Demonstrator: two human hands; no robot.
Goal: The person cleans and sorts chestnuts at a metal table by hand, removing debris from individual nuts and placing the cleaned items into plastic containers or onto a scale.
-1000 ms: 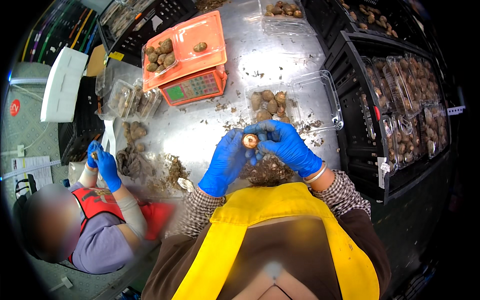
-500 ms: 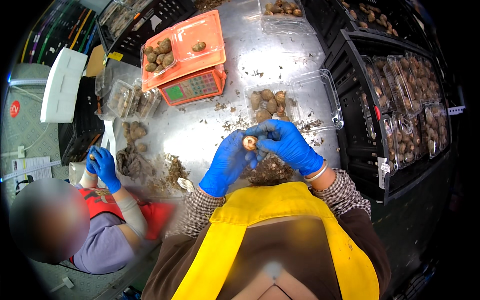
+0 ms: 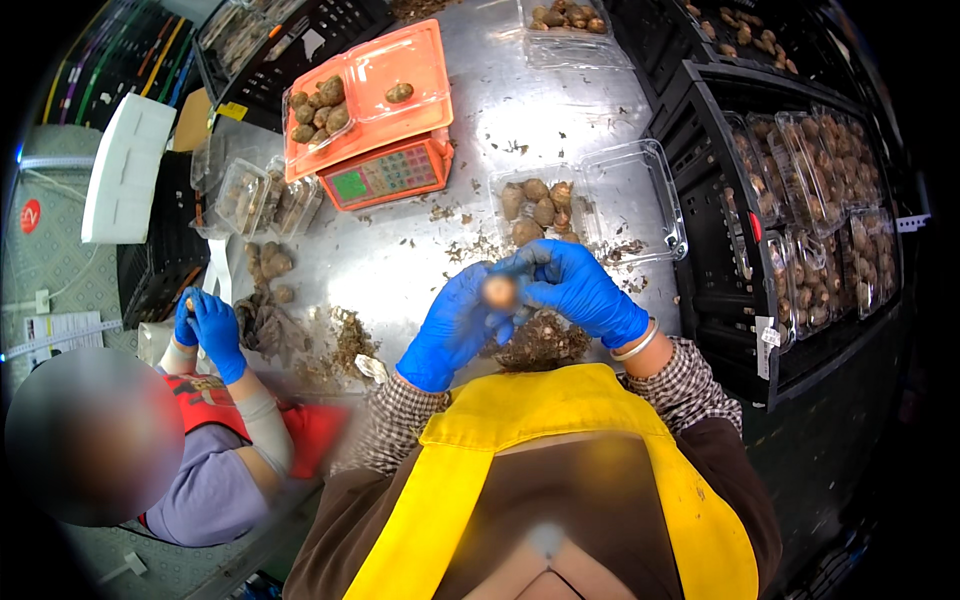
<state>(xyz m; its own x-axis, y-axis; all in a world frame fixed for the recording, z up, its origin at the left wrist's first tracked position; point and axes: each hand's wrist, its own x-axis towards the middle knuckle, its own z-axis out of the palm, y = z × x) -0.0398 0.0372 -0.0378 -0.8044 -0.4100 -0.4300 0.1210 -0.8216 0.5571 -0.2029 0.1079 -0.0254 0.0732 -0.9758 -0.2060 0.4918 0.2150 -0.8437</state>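
Note:
Both my hands wear blue gloves and meet over the near part of the metal table. My left hand [image 3: 450, 328] is closed round a small brown taro [image 3: 499, 291], whose pale cut end faces up; it looks blurred. My right hand [image 3: 584, 292] has its fingers bent against the same taro from the right side. Whether they hold a tool as well is hidden. Under my hands lies a heap of dark peelings [image 3: 543, 342]. Just beyond them stands an open clear plastic box [image 3: 632, 200] with several taros [image 3: 535, 205] in its left half.
An orange scale [image 3: 390, 172] at the back left carries a box of taros. Black crates [image 3: 712, 225] with filled boxes stand on the right. At the left, a co-worker's gloved hands [image 3: 212, 330] hold something small. Loose taros [image 3: 268, 262] and a dark cloth [image 3: 268, 325] lie nearer them.
My hands stay nearly in place, with the taro turned slightly and now blurred. The co-worker's head and hands have shifted a little.

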